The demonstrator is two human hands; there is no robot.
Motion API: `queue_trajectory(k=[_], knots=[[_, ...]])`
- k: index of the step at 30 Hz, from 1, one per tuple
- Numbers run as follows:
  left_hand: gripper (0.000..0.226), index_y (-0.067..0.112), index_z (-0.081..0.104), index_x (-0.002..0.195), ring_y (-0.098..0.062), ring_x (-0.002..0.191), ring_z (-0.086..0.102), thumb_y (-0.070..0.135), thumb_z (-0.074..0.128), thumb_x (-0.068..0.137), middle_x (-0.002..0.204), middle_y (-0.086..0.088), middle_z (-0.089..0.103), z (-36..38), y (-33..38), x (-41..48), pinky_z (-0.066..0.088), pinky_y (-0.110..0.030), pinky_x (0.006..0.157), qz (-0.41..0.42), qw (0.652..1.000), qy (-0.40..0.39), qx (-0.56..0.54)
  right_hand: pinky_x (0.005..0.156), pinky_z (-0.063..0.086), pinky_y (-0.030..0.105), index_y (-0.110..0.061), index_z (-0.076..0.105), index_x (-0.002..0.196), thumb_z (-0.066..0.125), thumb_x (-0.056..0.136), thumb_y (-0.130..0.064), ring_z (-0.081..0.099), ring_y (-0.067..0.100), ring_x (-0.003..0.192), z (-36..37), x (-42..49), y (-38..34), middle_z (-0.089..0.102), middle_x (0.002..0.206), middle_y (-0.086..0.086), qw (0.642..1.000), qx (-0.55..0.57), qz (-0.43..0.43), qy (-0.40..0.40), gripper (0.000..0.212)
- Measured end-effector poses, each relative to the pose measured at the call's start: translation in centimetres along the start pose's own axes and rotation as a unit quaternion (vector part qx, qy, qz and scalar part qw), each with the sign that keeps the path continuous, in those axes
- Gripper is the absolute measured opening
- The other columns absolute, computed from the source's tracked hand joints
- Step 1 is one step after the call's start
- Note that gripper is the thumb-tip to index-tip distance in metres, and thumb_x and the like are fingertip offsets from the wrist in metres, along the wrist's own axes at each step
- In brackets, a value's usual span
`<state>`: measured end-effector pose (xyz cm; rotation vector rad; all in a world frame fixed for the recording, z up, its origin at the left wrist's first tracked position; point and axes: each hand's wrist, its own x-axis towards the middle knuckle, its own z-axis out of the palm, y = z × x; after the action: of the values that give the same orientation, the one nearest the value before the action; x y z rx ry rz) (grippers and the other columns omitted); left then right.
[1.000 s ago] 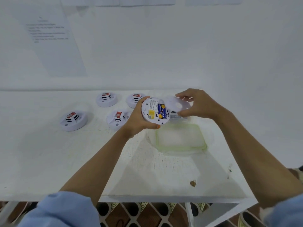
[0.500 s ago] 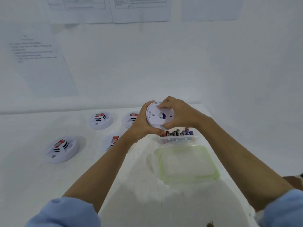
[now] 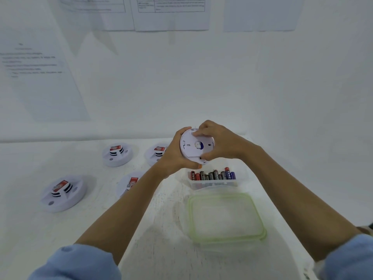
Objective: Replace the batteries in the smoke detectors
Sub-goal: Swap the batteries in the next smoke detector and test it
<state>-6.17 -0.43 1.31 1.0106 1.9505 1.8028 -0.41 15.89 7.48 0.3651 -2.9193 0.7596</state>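
A round white smoke detector (image 3: 194, 146) is held up above the table with its back plate facing me. My left hand (image 3: 173, 156) grips its left and lower rim. My right hand (image 3: 219, 143) clasps its right side, fingers curled over the top edge and thumb under the bottom. Just below stands a clear plastic box of batteries (image 3: 213, 176), red, black and blue, packed upright. Several more white detectors lie on the table: one at the far left (image 3: 63, 194), one behind it (image 3: 117, 154), one by my left forearm (image 3: 129, 183) and one partly hidden behind my left hand (image 3: 156, 153).
The box's clear lid with a green rim (image 3: 226, 218) lies on the white table (image 3: 161, 229) in front of the battery box. Printed sheets hang on the white wall (image 3: 171, 13) behind. The table's right edge runs close beside the lid.
The back plate now covers the battery compartment that showed a second ago. My right hand closed over the detector's right side. The view tilted up, so the battery box came into sight.
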Motion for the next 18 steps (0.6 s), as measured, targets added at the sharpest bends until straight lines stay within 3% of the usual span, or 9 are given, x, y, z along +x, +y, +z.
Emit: queue_trajectory(k=[2, 7, 11, 18], knots=[[0.097, 0.02, 0.03, 0.132, 0.009, 0.1, 0.055, -0.016, 0.077, 0.055, 0.121, 0.008, 0.047, 0.1, -0.2, 0.1, 0.052, -0.018, 0.074, -0.001, 1.0, -0.002, 0.001, 0.074, 0.038, 0.014, -0.013, 0.051, 0.13, 0.077, 0.068, -0.014, 0.044, 0.014, 0.099, -0.1, 0.0, 0.2, 0.039, 0.104, -0.004, 1.0, 0.001, -0.002, -0.004, 0.068], [0.095, 0.023, 0.032, 0.13, 0.007, 0.102, 0.055, -0.01, 0.077, 0.053, 0.121, 0.008, 0.047, 0.3, -0.4, 0.3, 0.053, -0.02, 0.074, 0.001, 1.0, 0.004, -0.001, 0.08, 0.039, 0.018, -0.014, 0.05, 0.132, 0.076, 0.072, -0.015, 0.042, 0.015, 0.106, -0.3, 0.0, 0.7, 0.038, 0.108, -0.004, 1.0, 0.003, -0.011, -0.014, 0.066], [0.092, 0.027, 0.034, 0.126, 0.007, 0.101, 0.055, -0.009, 0.077, 0.053, 0.12, 0.008, 0.046, 0.4, -0.3, 0.3, 0.053, -0.02, 0.075, 0.005, 1.0, 0.008, -0.003, 0.08, 0.036, 0.008, -0.016, 0.049, 0.134, 0.075, 0.074, -0.016, 0.038, 0.012, 0.108, -0.5, 0.0, 1.2, 0.036, 0.113, -0.004, 0.999, 0.023, -0.017, -0.021, 0.065], [0.096, 0.02, 0.033, 0.131, -0.002, 0.105, 0.054, -0.001, 0.08, 0.05, 0.119, 0.008, 0.049, 0.5, -0.7, 0.5, 0.053, -0.021, 0.078, 0.005, 0.999, 0.035, 0.007, 0.09, 0.038, 0.017, -0.015, 0.045, 0.136, 0.072, 0.079, -0.013, 0.036, 0.014, 0.11, 0.0, 0.0, 1.7, 0.034, 0.111, -0.002, 0.999, 0.016, -0.035, -0.015, 0.063]])
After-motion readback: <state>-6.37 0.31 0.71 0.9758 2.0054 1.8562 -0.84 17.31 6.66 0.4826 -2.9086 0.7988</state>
